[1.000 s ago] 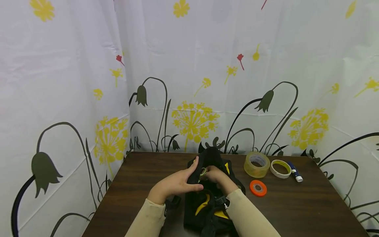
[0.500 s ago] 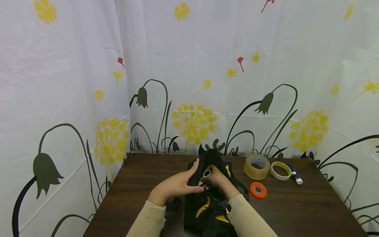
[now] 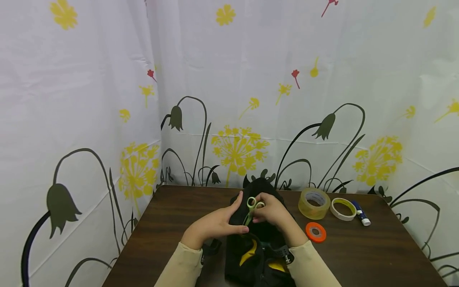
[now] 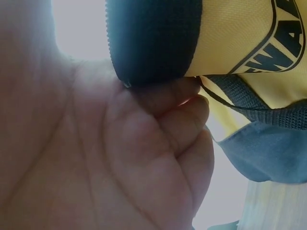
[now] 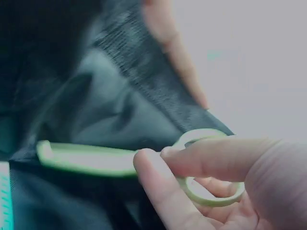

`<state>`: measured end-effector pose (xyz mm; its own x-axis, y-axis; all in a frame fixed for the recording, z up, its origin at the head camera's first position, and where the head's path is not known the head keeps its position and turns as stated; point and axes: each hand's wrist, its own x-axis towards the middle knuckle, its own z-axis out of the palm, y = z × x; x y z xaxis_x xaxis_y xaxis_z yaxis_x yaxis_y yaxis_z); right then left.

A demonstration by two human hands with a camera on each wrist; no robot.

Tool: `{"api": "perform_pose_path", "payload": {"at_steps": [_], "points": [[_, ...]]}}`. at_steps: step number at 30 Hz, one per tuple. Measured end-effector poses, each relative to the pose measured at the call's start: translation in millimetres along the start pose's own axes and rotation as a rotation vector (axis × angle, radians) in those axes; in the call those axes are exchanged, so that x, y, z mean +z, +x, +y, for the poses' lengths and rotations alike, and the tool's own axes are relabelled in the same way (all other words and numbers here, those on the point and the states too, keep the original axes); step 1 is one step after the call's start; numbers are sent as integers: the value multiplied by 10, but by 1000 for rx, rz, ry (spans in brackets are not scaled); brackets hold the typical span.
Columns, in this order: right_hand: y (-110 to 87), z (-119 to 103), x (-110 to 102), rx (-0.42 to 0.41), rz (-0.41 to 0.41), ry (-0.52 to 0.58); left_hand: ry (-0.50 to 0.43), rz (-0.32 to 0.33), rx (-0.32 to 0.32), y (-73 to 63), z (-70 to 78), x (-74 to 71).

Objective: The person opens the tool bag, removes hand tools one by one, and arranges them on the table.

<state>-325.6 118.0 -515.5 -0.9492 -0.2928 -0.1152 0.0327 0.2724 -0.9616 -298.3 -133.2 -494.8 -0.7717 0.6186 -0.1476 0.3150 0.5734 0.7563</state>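
A black bag (image 3: 238, 271) with yellow patches lies on the dark wooden table (image 3: 172, 215), its mouth spread wide. My left hand (image 3: 213, 225) grips the edge of the mouth. In the left wrist view, its fingers (image 4: 184, 124) curl against the yellow-and-black fabric (image 4: 230, 36). Thumb and fingers of my right hand (image 3: 276, 215) pinch light green scissors (image 5: 96, 160) near the finger loops. The loops point up and away from the bag's inside, and the closed blade end slants down over the dark lining (image 5: 115, 100).
Right of the bag stand a wide roll of clear tape (image 3: 313, 212) and a narrower white tape roll (image 3: 344, 217). A small orange roll (image 3: 321, 236) lies in front of them. Beside the white roll is a blue-and-white glue stick (image 3: 362, 216). A flowered curtain (image 3: 201, 59) hangs behind the table.
My right hand has come up out of the bag's mouth, bringing the green scissors into clear view. My left hand keeps its grip on the bag's edge.
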Motion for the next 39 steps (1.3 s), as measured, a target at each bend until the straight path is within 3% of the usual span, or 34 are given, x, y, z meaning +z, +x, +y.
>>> {"api": "perform_pose_path", "payload": {"at_steps": [5, 9, 14, 23, 26, 33, 39], "points": [[-141, -125, -120, -39, -32, 29, -37, -8, 7, 12, -3, 5], [-235, -179, -143, -54, 19, 65, -67, -8, 14, 19, 0, 4], [-344, -209, -153, -45, 82, 168, -15, 10, -4, 19, 13, 2], [-536, -303, -244, -108, 55, 277, 3, 3, 0, 27, 4, -4], [-586, -313, -263, -97, 97, 269, 6, 3, -1, 20, 9, -3], [-715, -193, -341, -84, 191, 130, 24, 10, 4, 6, 0, 11], [-822, -33, -466, -126, 252, 128, 28, 8, 2, -9, 5, 12]]}}
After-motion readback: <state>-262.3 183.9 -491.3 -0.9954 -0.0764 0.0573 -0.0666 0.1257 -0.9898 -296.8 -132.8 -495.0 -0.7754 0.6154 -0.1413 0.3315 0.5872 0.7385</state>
